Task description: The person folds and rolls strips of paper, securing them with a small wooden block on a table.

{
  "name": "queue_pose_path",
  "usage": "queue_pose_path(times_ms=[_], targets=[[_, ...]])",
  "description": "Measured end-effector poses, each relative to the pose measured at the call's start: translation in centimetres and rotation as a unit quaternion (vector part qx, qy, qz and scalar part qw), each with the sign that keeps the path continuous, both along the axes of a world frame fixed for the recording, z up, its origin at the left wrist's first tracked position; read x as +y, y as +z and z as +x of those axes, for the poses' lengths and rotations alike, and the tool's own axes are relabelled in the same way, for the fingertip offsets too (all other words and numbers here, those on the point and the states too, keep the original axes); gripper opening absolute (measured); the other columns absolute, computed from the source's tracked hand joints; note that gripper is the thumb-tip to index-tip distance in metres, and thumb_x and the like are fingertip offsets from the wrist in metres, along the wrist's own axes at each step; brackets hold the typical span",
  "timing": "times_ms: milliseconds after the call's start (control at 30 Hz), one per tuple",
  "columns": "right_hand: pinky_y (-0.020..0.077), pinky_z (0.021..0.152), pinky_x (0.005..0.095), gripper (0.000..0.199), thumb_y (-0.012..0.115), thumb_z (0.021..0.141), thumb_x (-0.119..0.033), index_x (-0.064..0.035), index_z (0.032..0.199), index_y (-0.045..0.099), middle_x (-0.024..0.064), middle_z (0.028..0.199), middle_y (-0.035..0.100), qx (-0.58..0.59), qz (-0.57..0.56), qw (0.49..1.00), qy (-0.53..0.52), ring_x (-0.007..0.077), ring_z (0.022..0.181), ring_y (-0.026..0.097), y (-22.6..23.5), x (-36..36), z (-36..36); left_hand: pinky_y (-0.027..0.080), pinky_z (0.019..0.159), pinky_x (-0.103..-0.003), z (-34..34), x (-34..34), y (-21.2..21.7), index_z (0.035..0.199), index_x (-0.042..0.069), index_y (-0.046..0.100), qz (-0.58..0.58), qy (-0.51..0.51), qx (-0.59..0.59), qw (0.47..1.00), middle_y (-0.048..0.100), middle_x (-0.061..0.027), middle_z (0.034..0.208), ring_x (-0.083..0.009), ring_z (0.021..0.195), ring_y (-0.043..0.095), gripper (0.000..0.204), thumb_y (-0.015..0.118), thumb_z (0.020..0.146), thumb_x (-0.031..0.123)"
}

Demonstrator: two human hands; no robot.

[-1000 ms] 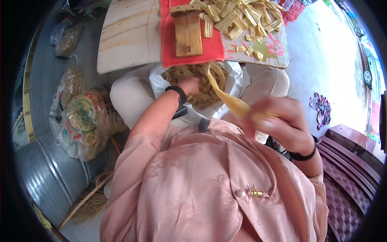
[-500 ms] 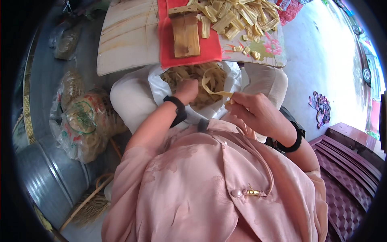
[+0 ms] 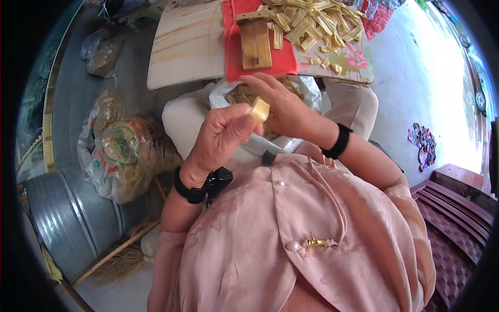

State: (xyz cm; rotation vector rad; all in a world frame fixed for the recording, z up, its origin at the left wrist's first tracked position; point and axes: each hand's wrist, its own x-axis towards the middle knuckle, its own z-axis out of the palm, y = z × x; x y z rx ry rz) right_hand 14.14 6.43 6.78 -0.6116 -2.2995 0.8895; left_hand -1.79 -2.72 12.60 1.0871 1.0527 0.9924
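My left hand [image 3: 224,131] pinches a small folded piece of pale yellow strip [image 3: 259,110] between thumb and fingers. Just beyond it, my right hand [image 3: 285,108] reaches across with its fingers stretched out to the left, and I see nothing held in it. Below both hands, between my knees, a white plastic bag [image 3: 310,94] gapes wide, filled with loose yellowish strips [image 3: 241,96]. The hands partly cover the bag's mouth. A wooden block [image 3: 256,47] with a raised far end lies on a red cloth [image 3: 234,57] at the table's near edge.
A pile of flat yellow folded strips [image 3: 306,23] covers the far right of the table [image 3: 189,47]. Stuffed plastic bags [image 3: 130,151], a metal drum [image 3: 70,218] and a broom [image 3: 117,260] stand to my left. Dark red panels [image 3: 452,234] lie at the right.
My left hand has come up out of the bag, now holding the folded strip piece. My right hand has moved left and opened; the long looped strip it held no longer hangs from it.
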Motion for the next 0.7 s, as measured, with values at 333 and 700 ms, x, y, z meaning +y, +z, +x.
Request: queue_pose_path(times_ms=[333, 700], targets=[[0.046, 0.074, 0.0422, 0.023, 0.052, 0.085, -0.018, -0.0021, 0.1, 0.058, 0.021, 0.086, 0.061, -0.106, -0.151, 0.983, -0.01, 0.0375, 0.084, 0.059, -1.9, 3.4, 0.8, 0.016, 0.043, -0.024, -6.8, -1.7, 9.9, 0.064, 0.011, 0.041, 0.309, 0.199, -0.098, 0.925, 0.024, 0.0072, 0.049, -0.0068, 0.044, 0.02, 0.05, 0.038, 0.091, 0.052], [0.0408, 0.054, 0.0235, 0.022, 0.04, 0.083, 0.001, -0.0019, 0.097, 0.056, 0.0041, 0.071, 0.053, 0.089, -0.341, 0.93, -0.104, 0.0084, 0.059, 0.048, 2.0, 2.0, 3.9, 0.04, 0.057, -0.028, -2.5, 0.9, 2.8, 0.072, -0.002, 0.055, 0.198, 0.008, 0.237, 0.951, 0.052, -0.0063, 0.064, -0.0171, 0.065, 0.053, 0.007, 0.054, 0.077, 0.004]])
